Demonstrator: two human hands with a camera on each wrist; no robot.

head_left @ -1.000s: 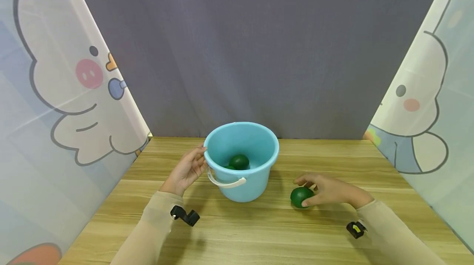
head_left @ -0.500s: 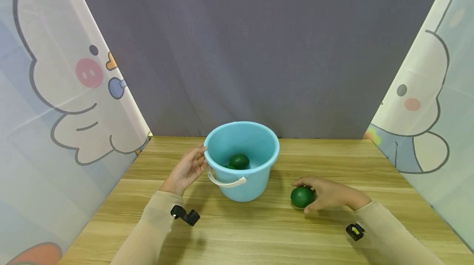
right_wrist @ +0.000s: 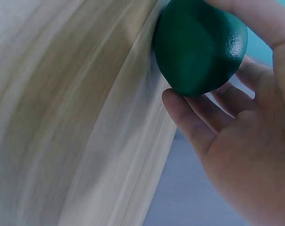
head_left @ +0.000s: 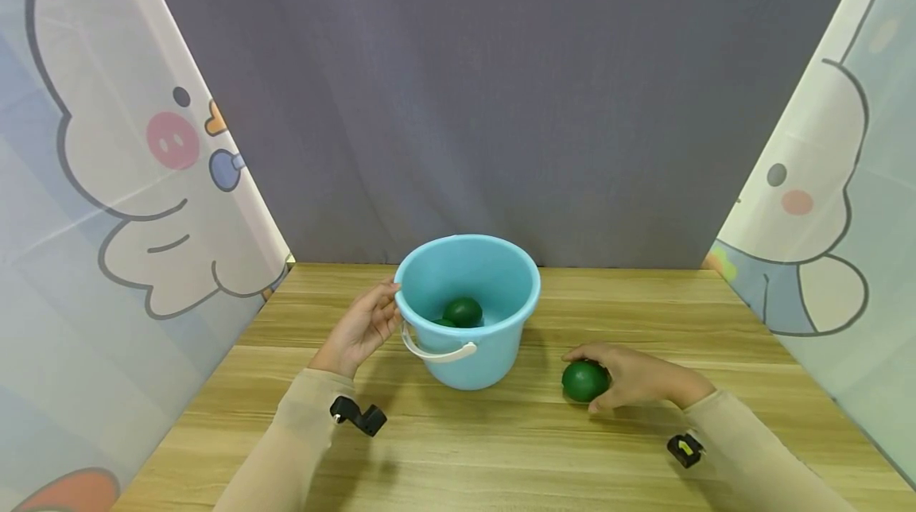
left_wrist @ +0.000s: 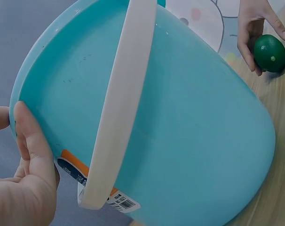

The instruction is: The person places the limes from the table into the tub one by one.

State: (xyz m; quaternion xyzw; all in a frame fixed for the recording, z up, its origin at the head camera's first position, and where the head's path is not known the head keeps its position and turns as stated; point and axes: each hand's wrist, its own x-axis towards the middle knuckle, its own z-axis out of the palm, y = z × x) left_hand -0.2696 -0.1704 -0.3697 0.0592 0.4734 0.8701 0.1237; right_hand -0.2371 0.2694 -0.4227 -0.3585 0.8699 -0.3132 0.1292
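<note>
A light blue bucket (head_left: 475, 361) with a white handle (head_left: 438, 354) stands on the table. My left hand (head_left: 361, 329) pinches its left rim, thumb and fingers on either side of the wall, as the left wrist view also shows. Inside lies a dark green avocado (head_left: 463, 311), and part of another green one shows beside it, mostly hidden by the front rim. To the right of the bucket, a glossy avocado (head_left: 584, 381) rests on the wood. My right hand (head_left: 633, 375) spreads around it, fingers behind and against it, thumb straight and apart from its side (left_wrist: 270, 53).
A wooden table (head_left: 458, 448) carries everything. Behind it hangs a dark grey curtain (head_left: 465, 98), close to the bucket's back. Cartoon-printed cloths flank the table, one on the left (head_left: 107, 257) and one on the right (head_left: 851, 369). A black wrist mount (head_left: 358, 416) sits on the left sleeve.
My right thumb has come off the avocado's near side, and the hand has opened around it. The avocado has shifted very slightly right. My left hand and the bucket stay where they were.
</note>
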